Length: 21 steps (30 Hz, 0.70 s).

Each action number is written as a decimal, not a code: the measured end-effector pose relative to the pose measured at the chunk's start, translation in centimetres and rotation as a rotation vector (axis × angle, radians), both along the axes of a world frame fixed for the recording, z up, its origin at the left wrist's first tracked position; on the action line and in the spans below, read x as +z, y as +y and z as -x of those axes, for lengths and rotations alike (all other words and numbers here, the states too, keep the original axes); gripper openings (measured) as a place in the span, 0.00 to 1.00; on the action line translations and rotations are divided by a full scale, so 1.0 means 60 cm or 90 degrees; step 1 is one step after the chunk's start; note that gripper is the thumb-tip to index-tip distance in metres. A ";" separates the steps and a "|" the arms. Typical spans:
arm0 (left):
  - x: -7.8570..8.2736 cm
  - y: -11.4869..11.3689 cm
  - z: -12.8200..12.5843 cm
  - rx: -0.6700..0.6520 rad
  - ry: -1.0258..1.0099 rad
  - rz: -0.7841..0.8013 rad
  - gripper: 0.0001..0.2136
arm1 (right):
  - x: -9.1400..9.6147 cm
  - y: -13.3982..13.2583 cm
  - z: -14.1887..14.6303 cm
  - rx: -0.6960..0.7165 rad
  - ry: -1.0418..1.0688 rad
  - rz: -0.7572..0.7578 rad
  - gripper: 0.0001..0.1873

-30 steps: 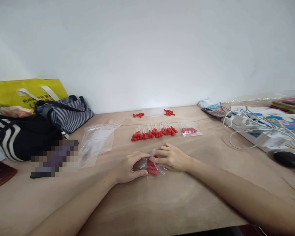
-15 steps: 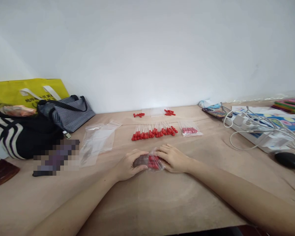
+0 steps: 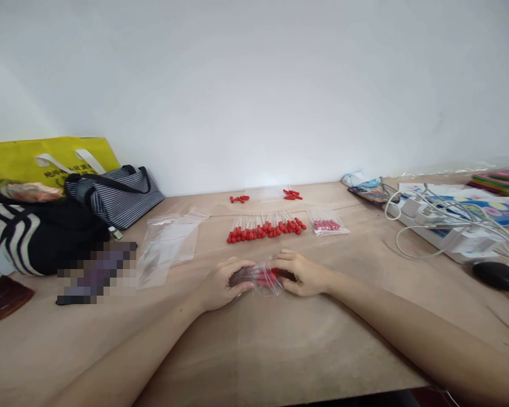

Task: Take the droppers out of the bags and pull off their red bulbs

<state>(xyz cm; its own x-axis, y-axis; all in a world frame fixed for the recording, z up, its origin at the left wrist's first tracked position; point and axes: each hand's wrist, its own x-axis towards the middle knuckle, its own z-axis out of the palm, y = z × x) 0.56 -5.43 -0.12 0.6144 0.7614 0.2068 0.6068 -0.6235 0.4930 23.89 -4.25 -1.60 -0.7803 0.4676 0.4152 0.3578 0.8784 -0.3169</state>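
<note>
Between my hands, low over the table, is a clear plastic bag [image 3: 265, 282] with red pieces inside. My left hand [image 3: 223, 285] is wrapped round the bag's left end, thumb toward me. The fingers of my right hand [image 3: 303, 275] curl on its right end, thumb and fingertips at the plastic. Beyond them lies a row of red-tipped sticks [image 3: 265, 229], their thin white stems pointing toward the wall. Right of the row is a filled clear bag [image 3: 328, 224] of similar red-tipped pieces. Flat clear bags [image 3: 169, 243] lie to the left.
Two small groups of red pieces [image 3: 240, 199] lie near the wall, with a clear bag [image 3: 271, 194] between them. At left are a striped bag [image 3: 125, 195], a black bag [image 3: 46, 237] and a blurred dark item [image 3: 102, 271]. A cabled power strip [image 3: 445, 232] and black mouse [image 3: 498, 276] are at right.
My right hand has shifted slightly right, its fingers more curled and the thumb drawn back. The plastic's right edge shows more. My left hand stays almost where it was.
</note>
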 end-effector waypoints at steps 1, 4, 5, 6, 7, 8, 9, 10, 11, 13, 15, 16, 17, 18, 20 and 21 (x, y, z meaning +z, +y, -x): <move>0.000 0.000 0.000 0.001 -0.002 0.001 0.15 | -0.001 0.001 -0.001 0.008 0.014 0.013 0.19; 0.002 -0.001 -0.001 0.005 -0.008 0.008 0.15 | -0.005 0.004 0.001 0.001 0.043 0.032 0.18; 0.002 -0.001 -0.001 0.008 -0.009 0.010 0.15 | -0.007 0.004 0.002 -0.004 0.050 0.038 0.18; 0.002 0.000 -0.001 0.011 -0.008 0.012 0.15 | -0.008 0.004 0.003 -0.010 0.058 0.046 0.17; 0.001 0.000 0.000 0.015 -0.006 0.014 0.15 | -0.008 0.005 0.002 -0.013 0.067 0.057 0.17; 0.001 0.000 0.001 0.019 -0.003 0.015 0.15 | -0.008 0.005 0.002 -0.016 0.079 0.073 0.16; 0.001 0.000 0.001 0.023 -0.002 0.016 0.15 | -0.008 0.005 0.000 -0.015 0.095 0.095 0.16; 0.000 0.001 0.002 0.027 -0.003 0.017 0.15 | -0.007 0.006 -0.002 -0.012 0.114 0.126 0.15; 0.000 0.001 0.003 0.030 -0.004 0.019 0.15 | -0.008 0.007 -0.004 -0.008 0.135 0.166 0.15; 0.000 0.002 0.004 0.036 -0.005 0.023 0.16 | -0.011 0.010 -0.008 -0.005 0.177 0.259 0.15; -0.001 0.002 0.004 0.041 -0.005 0.027 0.16 | -0.017 0.015 -0.012 -0.016 0.218 0.349 0.15; -0.001 0.003 0.005 0.041 -0.006 0.028 0.16 | -0.022 0.018 -0.012 -0.021 0.238 0.390 0.16; -0.001 0.003 0.005 0.041 -0.006 0.026 0.16 | -0.025 0.021 -0.013 -0.019 0.257 0.432 0.17; -0.002 0.003 0.006 0.040 -0.006 0.025 0.16 | -0.029 0.024 -0.013 -0.010 0.275 0.472 0.18; -0.002 0.004 0.007 0.044 -0.003 0.025 0.16 | -0.031 0.027 -0.014 0.021 0.309 0.520 0.17; -0.003 0.004 0.007 0.047 -0.003 0.028 0.16 | -0.029 0.027 -0.015 0.031 0.322 0.512 0.16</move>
<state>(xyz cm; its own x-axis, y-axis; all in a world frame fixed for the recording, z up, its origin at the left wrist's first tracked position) 0.11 -5.16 -0.29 0.5551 0.8131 0.1753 0.6482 -0.5549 0.5214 24.79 -2.65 -3.36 -0.6221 0.7321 0.2775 -0.0188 0.3404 -0.9401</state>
